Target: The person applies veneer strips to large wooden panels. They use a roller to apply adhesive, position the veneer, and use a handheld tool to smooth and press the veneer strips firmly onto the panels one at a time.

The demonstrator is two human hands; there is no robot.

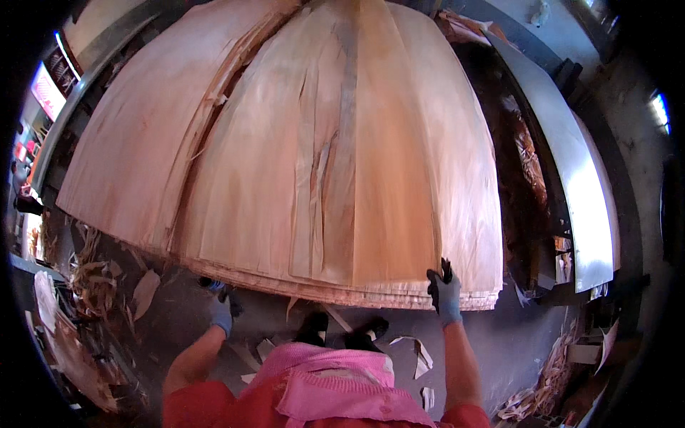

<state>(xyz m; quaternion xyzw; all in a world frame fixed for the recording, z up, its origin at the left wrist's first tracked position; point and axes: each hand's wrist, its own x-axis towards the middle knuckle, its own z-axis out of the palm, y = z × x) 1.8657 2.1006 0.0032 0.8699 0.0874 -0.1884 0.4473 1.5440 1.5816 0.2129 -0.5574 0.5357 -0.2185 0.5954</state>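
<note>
Broad thin sheets of wood veneer (250, 178) lie in a wide stack in front of me. A tan veneer strip (392, 200) runs lengthwise on top, beside a torn, split sheet (314, 185). My right hand (446, 289), in a grey-blue glove with dark fingers, rests at the stack's near edge by the tan strip's right corner. Its thumb and fingers show apart. Lower and to the left, my left hand (222, 310), gloved alike, hangs just off the near edge; its fingers are dark and partly hidden, so their grip cannot be made out.
Another veneer stack (135, 143) adjoins on the left, across a ragged gap. At the right stands a long, shiny metal-like panel (571, 185). Veneer scraps (421, 357) lie on the grey floor (492, 342) near my feet, with heaps of shavings (539, 392) at the lower right.
</note>
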